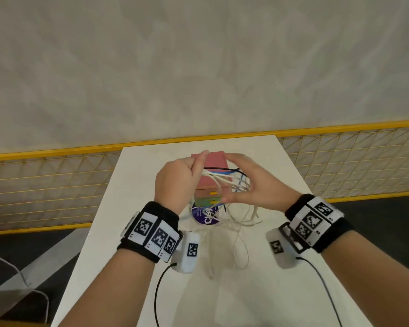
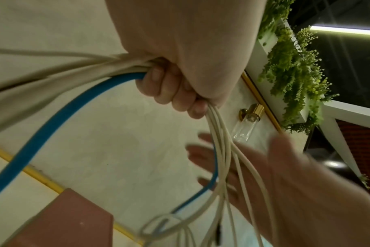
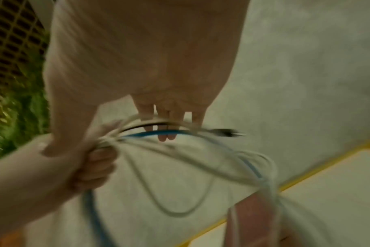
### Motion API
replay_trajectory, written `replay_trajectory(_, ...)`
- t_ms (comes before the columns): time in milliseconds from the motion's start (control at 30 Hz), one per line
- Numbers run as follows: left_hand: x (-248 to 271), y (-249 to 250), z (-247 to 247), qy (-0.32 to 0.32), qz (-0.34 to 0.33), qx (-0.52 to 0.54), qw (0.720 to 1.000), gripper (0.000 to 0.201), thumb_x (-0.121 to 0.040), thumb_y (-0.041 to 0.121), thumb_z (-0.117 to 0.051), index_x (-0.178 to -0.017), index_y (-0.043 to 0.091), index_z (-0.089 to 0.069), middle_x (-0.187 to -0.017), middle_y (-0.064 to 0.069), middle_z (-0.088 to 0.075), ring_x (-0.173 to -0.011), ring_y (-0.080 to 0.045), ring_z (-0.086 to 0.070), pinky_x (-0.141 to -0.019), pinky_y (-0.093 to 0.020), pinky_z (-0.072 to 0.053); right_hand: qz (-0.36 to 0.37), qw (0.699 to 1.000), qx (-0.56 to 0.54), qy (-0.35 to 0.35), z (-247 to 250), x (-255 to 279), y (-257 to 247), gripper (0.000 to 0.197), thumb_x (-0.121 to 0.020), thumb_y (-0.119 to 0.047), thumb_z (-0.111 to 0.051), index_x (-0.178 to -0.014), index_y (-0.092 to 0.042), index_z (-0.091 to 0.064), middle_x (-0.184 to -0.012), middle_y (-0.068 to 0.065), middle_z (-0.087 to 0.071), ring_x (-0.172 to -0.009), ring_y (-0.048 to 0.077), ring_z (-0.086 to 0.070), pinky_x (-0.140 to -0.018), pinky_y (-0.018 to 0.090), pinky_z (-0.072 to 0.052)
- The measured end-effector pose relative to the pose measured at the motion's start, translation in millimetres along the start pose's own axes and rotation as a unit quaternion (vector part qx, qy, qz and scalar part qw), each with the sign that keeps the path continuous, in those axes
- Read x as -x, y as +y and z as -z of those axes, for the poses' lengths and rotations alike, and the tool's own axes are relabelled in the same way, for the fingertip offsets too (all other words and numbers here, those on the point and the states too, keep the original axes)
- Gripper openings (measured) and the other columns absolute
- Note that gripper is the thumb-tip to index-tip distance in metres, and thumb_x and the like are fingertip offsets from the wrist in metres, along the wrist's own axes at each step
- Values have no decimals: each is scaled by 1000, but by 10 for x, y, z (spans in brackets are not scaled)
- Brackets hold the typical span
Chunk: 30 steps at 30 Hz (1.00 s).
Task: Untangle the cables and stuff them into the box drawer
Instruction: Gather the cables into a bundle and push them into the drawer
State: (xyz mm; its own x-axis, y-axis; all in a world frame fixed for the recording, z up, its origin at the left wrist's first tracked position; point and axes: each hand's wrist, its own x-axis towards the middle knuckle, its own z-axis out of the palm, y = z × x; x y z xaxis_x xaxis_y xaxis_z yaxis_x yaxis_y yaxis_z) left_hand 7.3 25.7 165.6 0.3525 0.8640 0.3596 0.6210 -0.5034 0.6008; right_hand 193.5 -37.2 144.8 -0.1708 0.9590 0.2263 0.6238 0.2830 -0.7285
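My left hand (image 1: 180,178) is a fist gripping a bundle of cables (image 1: 222,179) above the table: several white ones, a blue one (image 2: 53,123) and a thin black one. The left wrist view shows the curled fingers (image 2: 175,93) round the white strands (image 2: 220,133). My right hand (image 1: 253,185) is spread open beside the bundle, its straight fingers (image 3: 158,108) touching the strands (image 3: 180,147). Loose loops hang down to the tabletop (image 1: 239,223). Behind the hands stands a pink box (image 1: 214,159) with coloured drawers and yellow handles (image 1: 213,193); I cannot tell whether a drawer is open.
A narrow white table (image 1: 246,291) runs away from me, with a yellow mesh fence (image 1: 45,185) along both sides at the far end. A round purple labelled item (image 1: 204,214) lies in front of the box. Black wrist-camera leads (image 1: 158,291) trail over the near table.
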Motion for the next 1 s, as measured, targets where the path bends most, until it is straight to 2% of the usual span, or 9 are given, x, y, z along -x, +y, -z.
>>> replay_trajectory(100,2,75,-26,10,-17,33,999,59,-99,46,-44,-47,19,-42,-45,0,-39,-50,-23,-43,-53,-37,-34,9,998,-58,6,-281,-123,-106,42,-88,-15,-65,-127,-10,-51,-111,-9,-63,-99,-7,-60,-85,11,-45)
replay_trajectory(200,-52,-72,92,85,-14,95,992,67,-99,49,-41,-53,1,-40,-53,-23,-45,-56,-37,-48,-56,-48,-39,-47,999,9,20,-331,-65,102,15,-97,-23,-48,-100,-12,-58,-76,-1,-62,-62,3,-55,-64,21,-43)
replay_trajectory(300,-18,-246,130,84,6,98,992,68,-99,50,-39,-55,-2,-44,-57,-24,-52,-60,-37,-55,-60,-49,-43,-63,996,65,-27,-237,2,222,16,-100,-27,-42,-100,-16,-54,-74,-7,-58,-60,3,-52,-61,24,-42)
replay_trajectory(433,18,-451,-15,-14,80,41,996,54,-102,44,-33,-60,16,-54,-69,-6,-65,-75,-28,-64,-67,-37,-45,-50,994,88,-37,-128,-72,112,24,-100,-18,-40,-120,-12,-52,-78,-14,-55,-62,-8,-54,-57,9,-39)
replay_trajectory(567,114,-309,-144,14,-66,55,996,33,-101,38,-41,-120,18,-60,-115,0,-60,-106,-15,-58,-90,-27,-45,-22,985,150,-80,-160,-126,-49,22,-98,-14,-41,-114,-6,-54,-97,10,-67,-78,20,-62,-70,31,-48)
replay_trajectory(667,212,-98,-275,-117,-128,45,984,57,-94,63,-28,-137,28,-44,-115,2,-65,-102,-14,-62,-87,-33,-49,-10,988,120,-92,-184,-146,-182,18,-94,-9,-43,-105,-10,-58,-92,10,-69,-78,23,-62,-72,37,-49)
replay_trajectory(733,205,-100,-283,-142,-98,-7,985,69,-85,74,-19,-123,26,-51,-96,0,-71,-84,-18,-65,-73,-35,-52,-4,988,129,-85,-138,-139,-172,12,-92,-15,-49,-90,-17,-60,-74,1,-65,-63,14,-56,-62,35,-45)
replay_trajectory(867,169,-147,-219,-82,-95,-63,990,75,-83,72,-18,-77,14,-65,-59,-1,-60,-60,-20,-56,-57,-33,-43,-4,987,160,-32,23,-33,-71,33,-84,-63,-47,-80,-33,-58,-58,-11,-52,-54,6,-48,-58,28,-42)
replay_trajectory(1000,88,-181,-71,-1,-21,36,999,60,-94,58,-36,-52,15,-39,-45,1,-30,-48,-22,-36,-51,-34,-30,-31,990,136,5,193,137,251,41,-94,-59,-29,-76,-31,-53,-62,-5,-59,-57,10,-57,-65,36,-47)
